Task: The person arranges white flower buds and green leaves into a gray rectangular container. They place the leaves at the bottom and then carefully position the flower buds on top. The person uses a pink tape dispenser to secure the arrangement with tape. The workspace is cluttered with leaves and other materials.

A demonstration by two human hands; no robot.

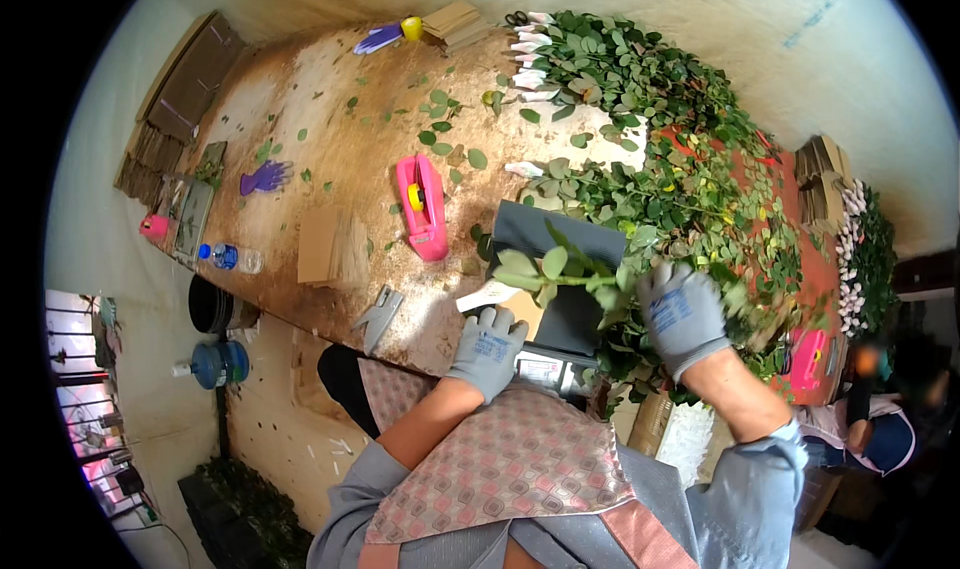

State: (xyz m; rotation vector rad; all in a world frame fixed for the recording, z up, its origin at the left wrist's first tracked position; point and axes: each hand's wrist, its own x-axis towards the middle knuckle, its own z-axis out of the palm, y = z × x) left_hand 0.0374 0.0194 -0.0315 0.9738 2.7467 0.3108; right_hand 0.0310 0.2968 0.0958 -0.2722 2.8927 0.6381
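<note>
L hand by tan card, R hand curled near leafy stem; can't tell either grip. Support stem, don't crush lvs.

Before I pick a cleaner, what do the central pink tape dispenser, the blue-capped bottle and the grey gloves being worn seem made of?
Pink tape dispenser: probably hard, glossy plastic, judging by its bright, smooth, moulded-looking shell. Blue-capped bottle: likely thin clear plastic, shiny and partly see-through. Grey gloves: perhaps coated knit, matte-looking and close-fitting; the weave is too small to confirm.
</note>
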